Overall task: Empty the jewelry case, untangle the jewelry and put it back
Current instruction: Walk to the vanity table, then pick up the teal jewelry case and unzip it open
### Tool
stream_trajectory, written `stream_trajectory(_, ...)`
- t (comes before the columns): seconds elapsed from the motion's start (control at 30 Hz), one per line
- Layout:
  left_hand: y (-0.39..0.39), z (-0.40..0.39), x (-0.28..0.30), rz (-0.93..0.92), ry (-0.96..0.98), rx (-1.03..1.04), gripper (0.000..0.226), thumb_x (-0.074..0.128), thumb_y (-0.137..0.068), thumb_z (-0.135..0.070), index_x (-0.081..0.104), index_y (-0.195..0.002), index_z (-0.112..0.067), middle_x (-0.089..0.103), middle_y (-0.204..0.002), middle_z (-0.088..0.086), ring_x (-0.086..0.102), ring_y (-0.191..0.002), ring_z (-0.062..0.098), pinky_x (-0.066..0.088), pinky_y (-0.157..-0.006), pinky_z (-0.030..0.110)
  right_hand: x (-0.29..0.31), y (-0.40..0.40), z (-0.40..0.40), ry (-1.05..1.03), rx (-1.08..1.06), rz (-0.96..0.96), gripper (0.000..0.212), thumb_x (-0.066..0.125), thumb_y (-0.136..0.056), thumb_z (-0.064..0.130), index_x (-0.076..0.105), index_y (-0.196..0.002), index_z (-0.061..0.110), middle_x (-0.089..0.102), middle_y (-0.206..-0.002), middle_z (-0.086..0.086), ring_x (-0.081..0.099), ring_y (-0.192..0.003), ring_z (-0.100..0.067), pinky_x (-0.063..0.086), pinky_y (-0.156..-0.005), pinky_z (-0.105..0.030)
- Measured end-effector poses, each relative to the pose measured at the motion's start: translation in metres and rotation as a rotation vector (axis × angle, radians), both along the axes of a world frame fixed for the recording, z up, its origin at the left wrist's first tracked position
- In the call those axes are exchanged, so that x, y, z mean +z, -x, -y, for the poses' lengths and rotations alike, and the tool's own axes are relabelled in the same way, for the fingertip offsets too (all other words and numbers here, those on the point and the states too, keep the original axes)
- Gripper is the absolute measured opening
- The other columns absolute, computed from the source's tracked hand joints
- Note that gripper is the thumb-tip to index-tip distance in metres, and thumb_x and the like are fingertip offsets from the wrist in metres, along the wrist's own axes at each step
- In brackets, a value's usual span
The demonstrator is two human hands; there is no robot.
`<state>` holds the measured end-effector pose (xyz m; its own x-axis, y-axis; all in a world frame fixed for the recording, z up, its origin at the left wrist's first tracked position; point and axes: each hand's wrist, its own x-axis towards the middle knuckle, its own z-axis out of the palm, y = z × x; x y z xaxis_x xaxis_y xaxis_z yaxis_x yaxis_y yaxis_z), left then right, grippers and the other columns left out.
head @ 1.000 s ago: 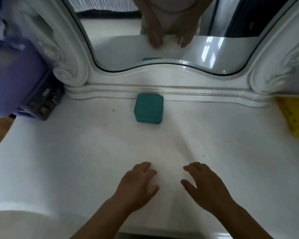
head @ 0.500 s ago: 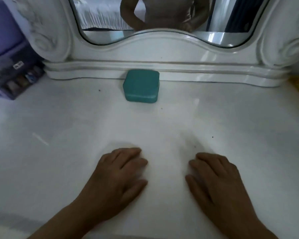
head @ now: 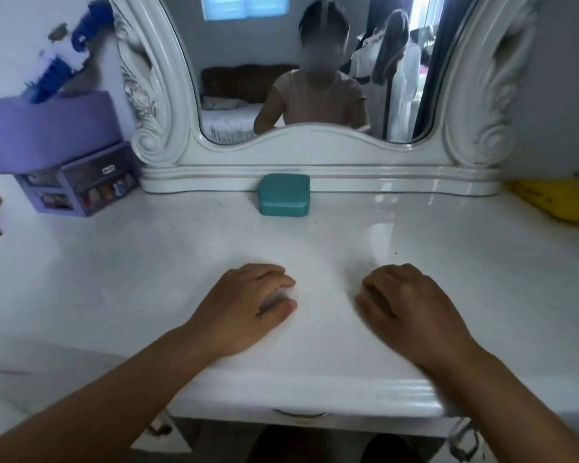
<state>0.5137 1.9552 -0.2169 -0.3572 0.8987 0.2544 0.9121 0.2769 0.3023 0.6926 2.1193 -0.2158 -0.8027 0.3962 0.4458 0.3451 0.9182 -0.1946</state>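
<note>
A small teal jewelry case point(head: 283, 194) with rounded corners sits closed at the back of the white dressing table point(head: 147, 269), right against the mirror's base. My left hand point(head: 244, 309) rests palm down on the table near the front edge, fingers loosely curled, holding nothing. My right hand point(head: 411, 305) lies the same way a little to the right of it, also with nothing in it. Both hands are well short of the case. No jewelry is in view.
A white carved mirror point(head: 315, 78) stands along the back and reflects a person. A purple drawer organizer point(head: 77, 185) sits at the left, with a purple box point(head: 47, 132) on it. A yellow object point(head: 555, 202) lies at the right edge. A drawer handle point(head: 300, 414) shows below the front edge.
The camera has tilted up, so more of the mirror and the table's front edge show. Both hands stay flat on the table, with fingers curled in slightly more.
</note>
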Motion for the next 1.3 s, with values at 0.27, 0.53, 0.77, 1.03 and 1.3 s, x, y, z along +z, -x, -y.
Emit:
stream_trajectory(0.27,0.043,-0.053,0.034,0.116,-0.029,0.078,0.037,0.063,-0.081,-0.045,0.06,-0.113,-0.027,0.056,-0.119,-0.009,0.054,-0.108,0.01,0.046,-0.092,0.028,0.034,0.032,-0.012,0.06,-0.084,0.091,0.03,0.044,-0.088,0.052,0.048,-0.077,0.024,0.052,-0.081,0.008,0.045,-0.076,-0.013,0.034,-0.066,-0.026)
stream_trajectory(0.53,0.116,-0.13,0.033,0.013,-0.099,0.327,0.079,0.071,-0.074,-0.044,0.034,-0.139,-0.019,0.03,-0.146,0.005,0.033,-0.131,0.025,0.033,-0.108,0.037,0.028,0.075,-0.031,0.156,-0.024,0.037,0.024,0.047,-0.089,0.044,0.053,-0.082,0.023,0.056,-0.087,0.007,0.051,-0.082,-0.013,0.037,-0.069,-0.025)
stream_trajectory(0.77,0.168,-0.169,0.051,0.036,0.234,0.123,0.114,0.083,-0.057,-0.049,0.017,-0.146,-0.024,0.011,-0.156,0.006,0.01,-0.143,0.024,0.014,-0.116,0.035,0.022,0.075,-0.037,0.159,0.035,0.018,0.025,0.045,-0.09,0.04,0.058,-0.087,0.019,0.055,-0.092,0.005,0.052,-0.088,-0.013,0.044,-0.076,-0.028)
stream_trajectory(1.03,0.149,-0.155,0.064,0.104,0.239,0.074,0.098,0.088,-0.045,-0.039,0.036,-0.127,-0.033,0.04,-0.126,-0.002,0.039,-0.114,0.019,0.042,-0.095,0.037,0.022,0.074,-0.042,0.178,0.032,-0.001,0.024,0.045,-0.09,0.04,0.057,-0.087,0.019,0.052,-0.087,0.006,0.045,-0.08,-0.01,0.038,-0.071,-0.025)
stream_trajectory(1.3,0.058,-0.08,0.057,0.157,0.142,-0.025,0.097,0.086,-0.05,-0.043,0.034,-0.131,-0.038,0.031,-0.125,-0.012,0.03,-0.117,0.01,0.033,-0.101,0.03,0.026,0.069,-0.042,0.228,-0.059,-0.069,0.021,0.052,-0.088,0.038,0.062,-0.084,0.02,0.062,-0.087,0.004,0.055,-0.079,-0.015,0.041,-0.066,-0.027)
